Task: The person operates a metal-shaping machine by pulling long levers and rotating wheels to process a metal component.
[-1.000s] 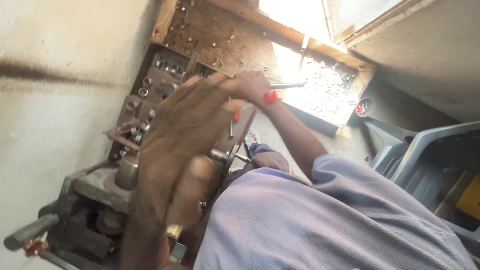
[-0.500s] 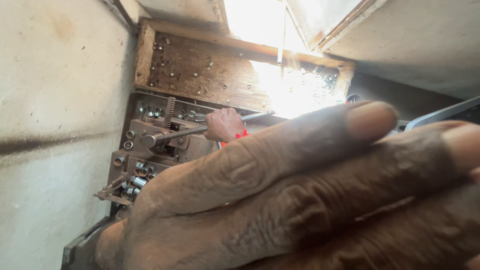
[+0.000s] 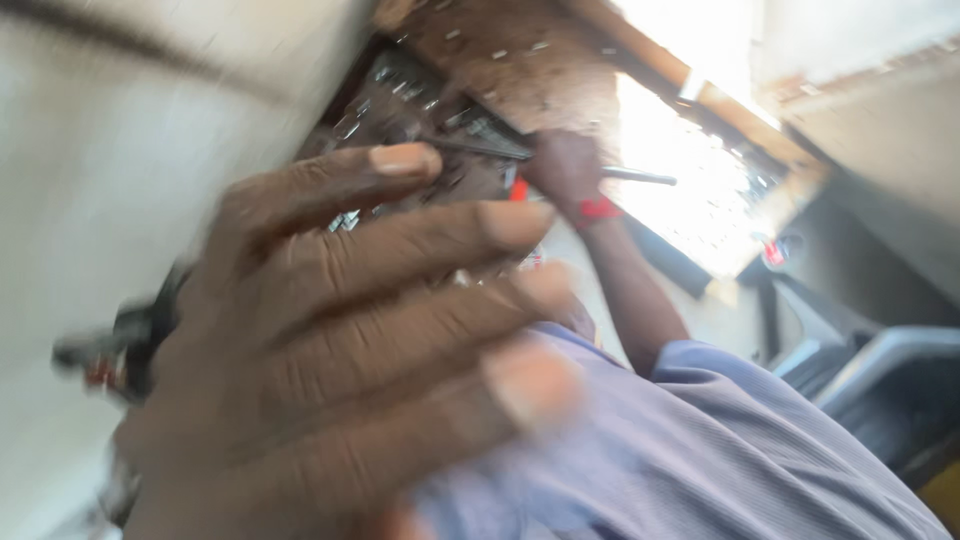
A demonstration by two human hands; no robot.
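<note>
Head view: nearest the lens, blurred, the left hand (image 3: 340, 350) fills the foreground, its 4 fingers (image 3: 400, 160) spread and lying flat, pinching nothing. Behind it a lilac sleeve (image 3: 700, 440) runs up to the right hand (image 3: 568, 168), its grip pressed together around a thin metal rod (image 3: 560, 162) that lies across a rusty metal block (image 3: 420, 120) studded with bolts. A red band (image 3: 598, 210) circles that wrist. Judging by this, the job looks mid-way: the rod is engaged, many fittings remain. Farthest, bright glare whitens the wooden surface (image 3: 520, 60).

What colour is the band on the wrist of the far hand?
Red. The band sits on the wrist of the far hand, seen in the head view.
</note>
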